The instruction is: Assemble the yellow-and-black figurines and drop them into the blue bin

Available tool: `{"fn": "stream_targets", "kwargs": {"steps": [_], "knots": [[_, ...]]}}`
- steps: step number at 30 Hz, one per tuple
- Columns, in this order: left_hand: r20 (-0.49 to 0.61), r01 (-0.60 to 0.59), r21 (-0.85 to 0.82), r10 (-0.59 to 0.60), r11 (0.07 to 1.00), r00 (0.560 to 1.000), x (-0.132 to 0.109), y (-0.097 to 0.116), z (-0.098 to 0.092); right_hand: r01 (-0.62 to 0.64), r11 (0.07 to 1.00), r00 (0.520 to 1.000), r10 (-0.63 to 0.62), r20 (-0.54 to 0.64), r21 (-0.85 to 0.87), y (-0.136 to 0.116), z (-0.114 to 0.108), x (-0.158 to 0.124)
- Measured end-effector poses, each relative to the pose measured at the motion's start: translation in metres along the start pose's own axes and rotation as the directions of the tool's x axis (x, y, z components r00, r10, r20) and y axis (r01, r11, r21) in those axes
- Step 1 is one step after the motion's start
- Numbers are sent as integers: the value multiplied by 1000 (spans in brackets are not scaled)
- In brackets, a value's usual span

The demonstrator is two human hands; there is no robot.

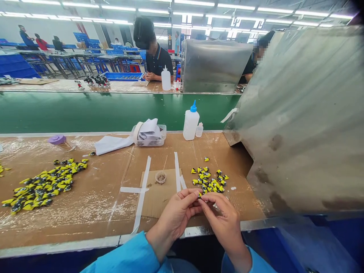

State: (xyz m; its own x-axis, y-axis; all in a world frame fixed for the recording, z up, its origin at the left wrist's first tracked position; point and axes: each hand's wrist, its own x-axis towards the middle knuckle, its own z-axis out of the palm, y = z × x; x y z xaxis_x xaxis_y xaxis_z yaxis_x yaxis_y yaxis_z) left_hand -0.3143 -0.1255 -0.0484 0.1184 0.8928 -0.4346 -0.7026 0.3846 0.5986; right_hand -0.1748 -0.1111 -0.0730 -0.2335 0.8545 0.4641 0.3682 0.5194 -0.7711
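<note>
My left hand and my right hand meet over the front of the cardboard-covered bench. Between their fingertips is a small yellow-and-black piece, mostly hidden by the fingers. Both hands are closed in a pinch around it. Just beyond them lies a loose group of similar yellow-and-black pieces. To the left of the hands, a small clear cup with a thin stick leaning in it sits on a cardboard sheet. A much larger heap of these pieces spreads over the bench's left side.
A bottle with a blue tip stands by a smaller bottle. Left of them are a plastic box of papers and a purple-lidded container. A metal hood rises at right. Beyond the green belt sits a co-worker.
</note>
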Motion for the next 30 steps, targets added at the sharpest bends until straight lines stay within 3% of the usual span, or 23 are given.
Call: {"fn": "stream_targets", "kwargs": {"steps": [4,7,9,14,17,20,26,30], "knots": [[-23,-77,90,79,993,997,12,6,9,4,999,999,-2,43,-39,5,-11,19],[-31,-168,405,198,899,980,37,18,14,-58,982,992,78,103,-181,19,-23,51],[-45,-215,607,303,765,952,58,29,15,-134,947,978,173,113,-291,33,-27,77],[-139,-259,768,547,586,826,103,58,7,-150,914,967,215,136,-378,70,-15,128],[-150,-264,813,626,518,765,118,66,1,-124,914,965,202,169,-386,84,-2,139],[-137,-281,827,659,487,739,124,65,-4,-128,920,962,206,178,-370,91,5,141],[-135,-325,790,664,520,735,116,53,-6,-205,952,962,239,134,-226,84,1,133],[-43,-398,661,562,636,826,96,38,5,-201,977,972,208,114,-67,59,1,118]]}}
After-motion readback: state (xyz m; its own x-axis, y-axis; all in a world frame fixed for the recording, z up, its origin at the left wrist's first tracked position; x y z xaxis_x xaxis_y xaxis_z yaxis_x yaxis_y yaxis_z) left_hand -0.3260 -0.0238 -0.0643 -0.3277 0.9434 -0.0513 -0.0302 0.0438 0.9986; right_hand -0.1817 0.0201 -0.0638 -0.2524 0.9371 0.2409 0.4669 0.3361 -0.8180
